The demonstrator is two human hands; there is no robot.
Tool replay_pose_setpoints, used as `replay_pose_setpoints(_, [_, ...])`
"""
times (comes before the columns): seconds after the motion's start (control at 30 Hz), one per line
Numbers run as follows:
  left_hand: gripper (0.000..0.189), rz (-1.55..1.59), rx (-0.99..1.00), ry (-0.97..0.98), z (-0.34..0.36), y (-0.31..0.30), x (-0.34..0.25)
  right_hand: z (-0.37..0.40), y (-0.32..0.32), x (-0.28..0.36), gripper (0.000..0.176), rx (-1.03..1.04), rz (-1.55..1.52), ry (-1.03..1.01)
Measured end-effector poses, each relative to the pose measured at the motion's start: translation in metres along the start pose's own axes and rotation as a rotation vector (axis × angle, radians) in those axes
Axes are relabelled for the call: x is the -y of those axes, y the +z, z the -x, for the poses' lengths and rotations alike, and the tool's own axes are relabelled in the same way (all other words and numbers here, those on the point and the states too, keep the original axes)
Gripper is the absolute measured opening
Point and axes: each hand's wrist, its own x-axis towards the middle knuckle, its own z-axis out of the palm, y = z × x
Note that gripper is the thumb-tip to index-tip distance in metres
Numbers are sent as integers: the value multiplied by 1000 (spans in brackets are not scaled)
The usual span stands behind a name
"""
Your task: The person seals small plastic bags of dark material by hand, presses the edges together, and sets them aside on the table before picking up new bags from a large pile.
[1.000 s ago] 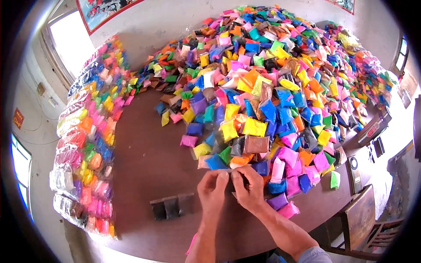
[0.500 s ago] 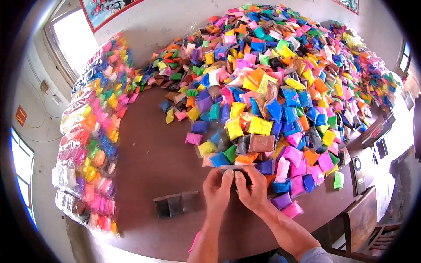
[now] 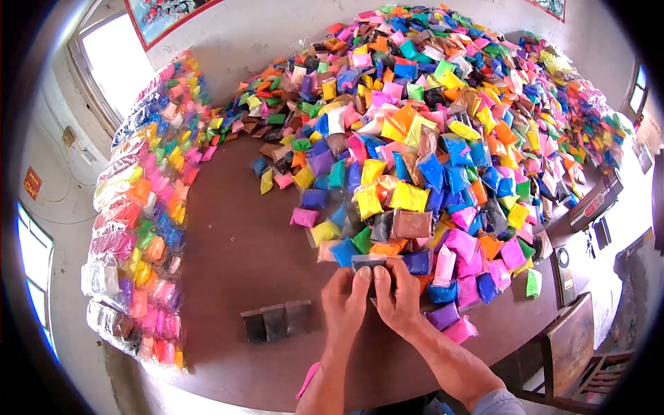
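Both hands pinch one small dark packet [image 3: 369, 262] with a clear top edge, at the front of a big heap of coloured packets [image 3: 415, 197]. My left hand [image 3: 344, 294] grips its left side and my right hand [image 3: 395, 294] its right side, thumbs side by side. What lies under the fingers is hidden. To the left of my left hand, several black packets [image 3: 275, 322] lie in a row on the brown table [image 3: 235, 238]. A brown packet [image 3: 412, 224] and a blue packet [image 3: 417, 263] lie close beyond my right hand.
Stacked rows of bagged packets [image 3: 142, 242] line the table's left side. The heap reaches the back wall. At the right edge are a dark box [image 3: 596, 202], a device with a round dial [image 3: 565, 277] and a wooden stool [image 3: 570, 346]. A pink strip [image 3: 308, 380] shows near my left forearm.
The dark packet has come up between the thumbs and more of it shows. Both hands stay nearly in place, still gripping it. The view has shifted slightly.
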Motion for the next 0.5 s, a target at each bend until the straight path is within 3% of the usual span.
replay_pose_setpoints(0.13, [24,153,67,-52,0,2,-1,-1,-2,-3,13,-67,47,5])
replay_pose_setpoints(0.5, [19,7,27,-14,0,-1,3,0,-1,1,22,12,-85,114])
